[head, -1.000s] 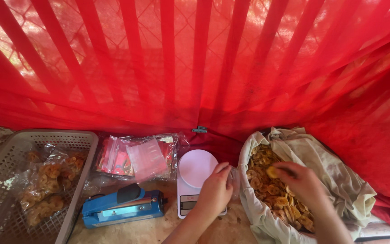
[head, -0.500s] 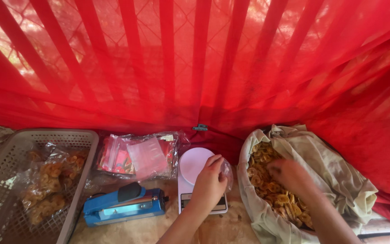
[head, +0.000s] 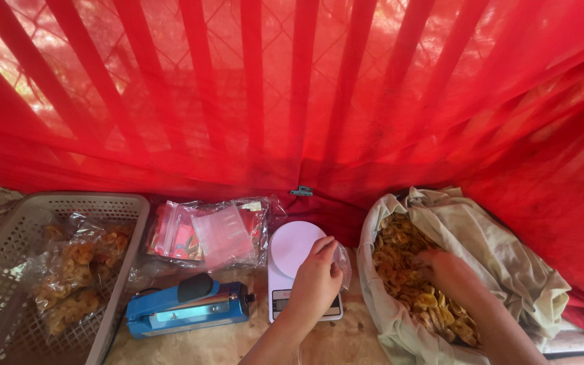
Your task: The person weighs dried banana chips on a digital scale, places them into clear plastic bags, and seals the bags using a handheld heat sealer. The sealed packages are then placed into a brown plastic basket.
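At the far left a grey basket holds clear bags of chips. Next to it lie a pile of empty pouches and, nearer the person, a blue heat sealer on the tabletop. The left hand pinches 1 clear bag over a white scale. The right hand is curled, fingers buried in loose chips inside a cloth-lined sack; what it grips, I cannot tell.

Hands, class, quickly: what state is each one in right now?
Left hand: closed on a clear plastic bag over the scale.
Right hand: down among the chips; grip cannot be told.
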